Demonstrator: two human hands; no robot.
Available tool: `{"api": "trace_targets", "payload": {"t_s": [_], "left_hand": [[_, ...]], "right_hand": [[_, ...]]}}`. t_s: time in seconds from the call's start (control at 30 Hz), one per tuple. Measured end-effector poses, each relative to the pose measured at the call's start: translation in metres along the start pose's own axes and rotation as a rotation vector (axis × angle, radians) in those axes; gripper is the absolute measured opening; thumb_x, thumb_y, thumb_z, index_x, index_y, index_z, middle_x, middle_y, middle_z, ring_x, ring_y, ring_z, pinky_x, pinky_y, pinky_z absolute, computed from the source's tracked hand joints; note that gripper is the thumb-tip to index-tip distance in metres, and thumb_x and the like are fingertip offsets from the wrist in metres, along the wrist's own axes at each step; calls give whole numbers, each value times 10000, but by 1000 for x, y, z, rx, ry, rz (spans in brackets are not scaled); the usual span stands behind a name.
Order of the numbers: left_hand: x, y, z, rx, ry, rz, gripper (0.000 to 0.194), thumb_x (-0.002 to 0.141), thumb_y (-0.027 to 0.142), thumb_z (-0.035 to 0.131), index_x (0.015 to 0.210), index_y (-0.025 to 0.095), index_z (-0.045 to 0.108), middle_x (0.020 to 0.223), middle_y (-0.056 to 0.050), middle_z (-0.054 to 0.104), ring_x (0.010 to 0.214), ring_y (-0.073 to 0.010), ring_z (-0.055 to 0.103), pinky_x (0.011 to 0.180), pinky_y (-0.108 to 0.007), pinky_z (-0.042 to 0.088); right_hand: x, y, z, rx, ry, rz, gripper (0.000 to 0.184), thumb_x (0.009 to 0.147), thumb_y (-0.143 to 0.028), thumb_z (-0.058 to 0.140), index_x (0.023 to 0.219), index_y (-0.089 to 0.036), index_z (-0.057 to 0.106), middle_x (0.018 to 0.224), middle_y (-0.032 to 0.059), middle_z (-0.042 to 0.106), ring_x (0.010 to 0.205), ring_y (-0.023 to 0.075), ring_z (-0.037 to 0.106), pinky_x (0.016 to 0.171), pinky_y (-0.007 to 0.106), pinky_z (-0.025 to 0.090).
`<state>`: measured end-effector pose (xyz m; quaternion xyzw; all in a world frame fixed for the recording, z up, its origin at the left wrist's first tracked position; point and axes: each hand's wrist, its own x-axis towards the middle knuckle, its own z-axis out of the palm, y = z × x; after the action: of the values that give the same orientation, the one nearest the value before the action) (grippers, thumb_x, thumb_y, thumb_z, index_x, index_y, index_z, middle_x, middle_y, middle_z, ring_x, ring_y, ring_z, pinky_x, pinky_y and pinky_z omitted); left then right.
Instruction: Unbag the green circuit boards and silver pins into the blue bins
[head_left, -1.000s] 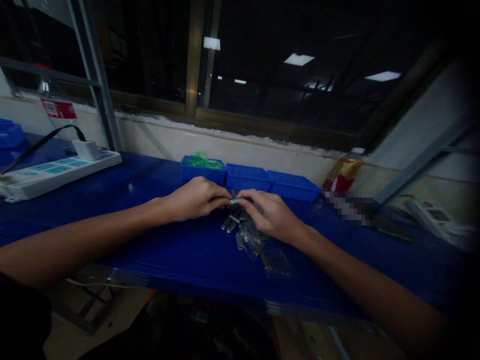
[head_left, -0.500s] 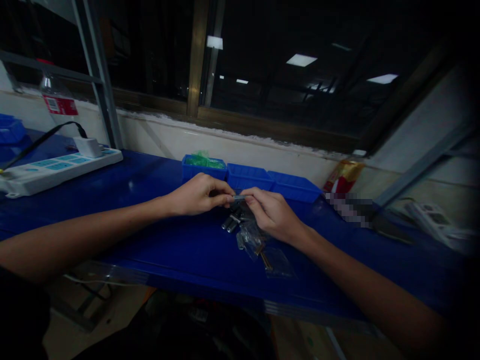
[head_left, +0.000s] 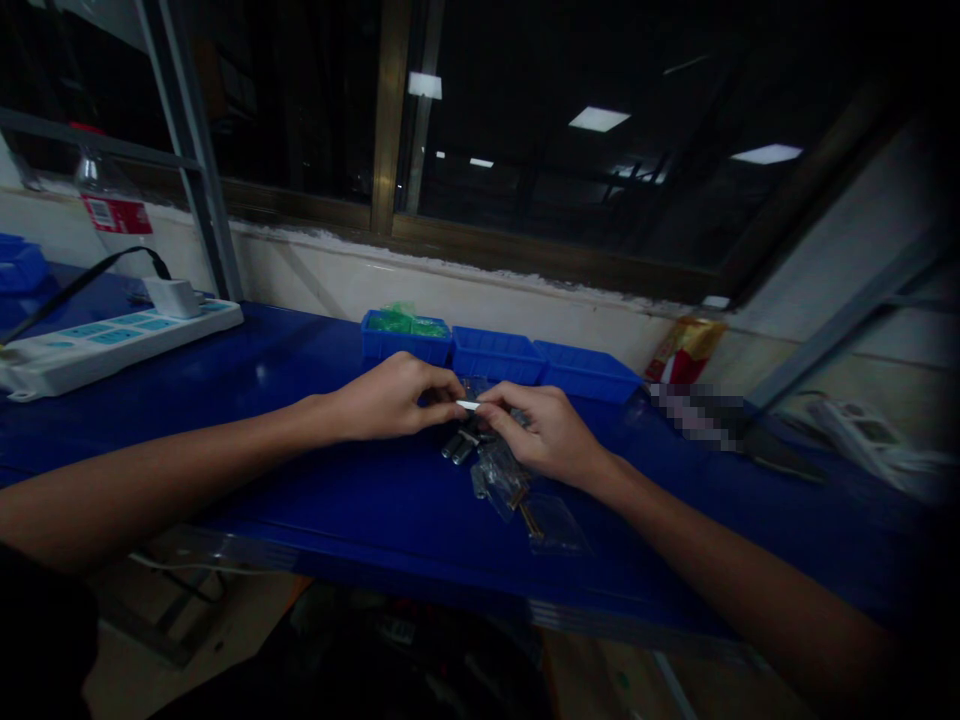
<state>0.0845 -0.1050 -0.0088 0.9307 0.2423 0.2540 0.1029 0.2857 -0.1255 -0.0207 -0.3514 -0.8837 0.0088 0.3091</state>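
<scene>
A small, thin, shiny metal piece (head_left: pixel 469 405) is held level between both hands above the blue table. My left hand (head_left: pixel 397 398) pinches its left end between thumb and fingers. The right end sits in the pinch of my right hand (head_left: pixel 538 425). Fingers cover both ends, so its exact kind is hidden. Below the hands lie several dark metal cylinders (head_left: pixel 456 446). Beside them, nearer to me, are a crumpled clear plastic bag (head_left: pixel 501 472) and a flat clear bag (head_left: pixel 556 525) with thin brass-coloured pieces.
Small blue bins (head_left: pixel 496 355) line the wall, the left one holding green plastic (head_left: pixel 405 320). A white power strip (head_left: pixel 127 340) and a red-labelled bottle (head_left: pixel 112 205) are at left. On the right stand a red and gold packet (head_left: pixel 686 352) and a white device (head_left: pixel 862 430).
The metal piece has turned slightly and now catches the light brightly. Both hands have shifted a little left and down in view, still pinching it.
</scene>
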Motion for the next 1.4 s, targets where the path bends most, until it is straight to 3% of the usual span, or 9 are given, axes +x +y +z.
{"api": "trace_targets", "payload": {"t_s": [0.2,0.4,0.5,0.6,0.93,1.1,1.27,1.4], "left_hand": [[-1,-4,2,102,31,49,234,834,278,476,936,139,635,852,-59,682,744,-149,621,653,-243,438],[0,-12,7,114,5,-16,255,834,294,471,942,129,633,829,-71,685,718,-147,621,640,-248,436],[1,-15,11,91,2,-53,280,844,303,447,959,124,628,797,-74,685,696,-140,620,618,-242,430],[1,-17,14,83,-3,-49,281,845,313,441,950,129,625,796,-72,684,704,-142,621,621,-242,425],[-1,-14,19,76,25,-144,320,833,378,436,994,146,586,722,-40,675,643,-140,618,570,-232,412],[-2,-17,21,118,-60,-171,443,731,509,529,1005,168,594,785,-38,677,695,-161,618,588,-245,406],[-1,-20,17,132,-129,-162,250,783,347,500,942,196,618,795,-18,679,699,-137,614,597,-231,399],[-2,-20,11,211,-130,-179,258,795,346,477,953,192,610,795,-25,679,709,-147,614,598,-241,391]], "right_hand": [[1,-1,0,23,-25,17,220,850,-268,435,766,-147,598,607,12,607,547,101,547,523,214,365],[1,9,3,-61,24,49,261,861,-251,401,694,-153,575,603,9,591,552,105,540,535,222,372],[1,17,3,-74,51,3,194,849,-263,436,870,-150,593,769,38,632,697,130,579,647,247,419],[0,21,4,-126,5,-72,248,816,-293,496,1008,-152,565,884,66,622,798,158,574,721,289,432],[2,17,5,-204,-5,-108,139,823,-242,457,884,-161,553,814,55,597,756,158,555,680,285,426],[3,54,-3,-343,150,8,156,806,-249,457,887,-163,559,767,50,593,719,168,561,652,288,423],[-1,102,-11,-506,258,220,187,786,-256,470,896,-151,579,776,70,618,714,193,581,668,299,426],[-2,114,-11,-568,254,283,204,795,-267,454,896,-148,585,790,83,625,736,211,582,682,306,423]]}}
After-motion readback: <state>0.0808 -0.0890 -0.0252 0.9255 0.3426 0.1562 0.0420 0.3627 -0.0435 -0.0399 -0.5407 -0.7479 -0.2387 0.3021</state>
